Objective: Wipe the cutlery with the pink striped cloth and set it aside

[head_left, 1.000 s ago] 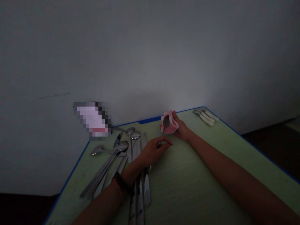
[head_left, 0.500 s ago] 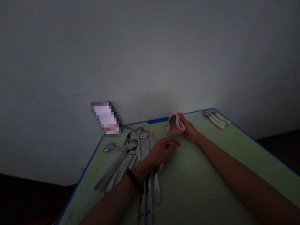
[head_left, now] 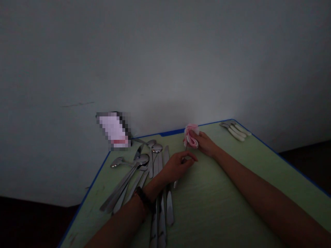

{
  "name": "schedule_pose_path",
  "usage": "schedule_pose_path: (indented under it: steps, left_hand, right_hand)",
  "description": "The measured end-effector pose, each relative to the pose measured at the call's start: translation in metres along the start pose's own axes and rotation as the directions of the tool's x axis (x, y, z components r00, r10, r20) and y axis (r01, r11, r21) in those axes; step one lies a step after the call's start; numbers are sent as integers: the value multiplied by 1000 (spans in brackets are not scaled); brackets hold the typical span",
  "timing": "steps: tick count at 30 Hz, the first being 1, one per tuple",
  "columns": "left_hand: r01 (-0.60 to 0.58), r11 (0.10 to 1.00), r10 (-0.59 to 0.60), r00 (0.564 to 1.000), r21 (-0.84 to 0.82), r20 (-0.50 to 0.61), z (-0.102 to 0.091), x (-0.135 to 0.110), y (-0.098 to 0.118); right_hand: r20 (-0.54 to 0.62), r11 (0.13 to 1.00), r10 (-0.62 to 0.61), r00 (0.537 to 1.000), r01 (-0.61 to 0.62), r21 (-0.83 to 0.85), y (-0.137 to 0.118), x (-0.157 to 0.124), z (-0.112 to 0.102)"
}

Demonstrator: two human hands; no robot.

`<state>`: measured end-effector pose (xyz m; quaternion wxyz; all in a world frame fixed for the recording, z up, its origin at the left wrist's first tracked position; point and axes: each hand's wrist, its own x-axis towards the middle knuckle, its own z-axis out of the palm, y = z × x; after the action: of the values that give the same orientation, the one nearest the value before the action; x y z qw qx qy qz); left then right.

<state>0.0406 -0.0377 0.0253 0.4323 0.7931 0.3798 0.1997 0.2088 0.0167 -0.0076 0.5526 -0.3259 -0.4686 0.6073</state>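
Observation:
My left hand [head_left: 179, 165] is closed around the handle of a spoon [head_left: 176, 184], whose lower end pokes out beneath the palm. The bowl of this spoon is hidden inside a folded pink and white cloth [head_left: 191, 139]. My right hand [head_left: 204, 142] pinches that cloth around the bowl, above and to the right of my left hand. Under and beside my left forearm lies loose metal cutlery, with several spoons [head_left: 157, 148] and table knives [head_left: 169, 206] among it.
A few white-handled forks [head_left: 236, 132] lie at the far right corner of the green table [head_left: 219, 206]. A phone with a blurred screen [head_left: 113, 129] leans on the wall at the back left. Blue trim [head_left: 176, 132] edges the table along the wall.
The cloth has turned and folded over the spoon's bowl, which showed before. My right hand's thumb now lies across the cloth's front. My left hand keeps its grip; the view shifts slightly.

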Motion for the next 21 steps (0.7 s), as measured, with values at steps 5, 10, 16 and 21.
schedule_pose_path:
  steps: [5,10,16,21]
  left_hand:
    - [-28,1000,28,1000,7,0,0,0,-1]
    - [-11,1000,11,1000,-5,5,-1,0,-1]
    - [-8,1000,8,1000,12,-1,0,2,-6]
    - [-110,989,108,994,94,26,-1,-2,-1]
  right_hand:
    - [-42,988,12,999,-5,155,-3,5,3]
    - [19,960,-2,1000,-3,281,-10,4,3]
    - [62,996,73,995,-76,42,-3,0,-1]
    - [-138,972,25,990,8,234,0,7,-5]
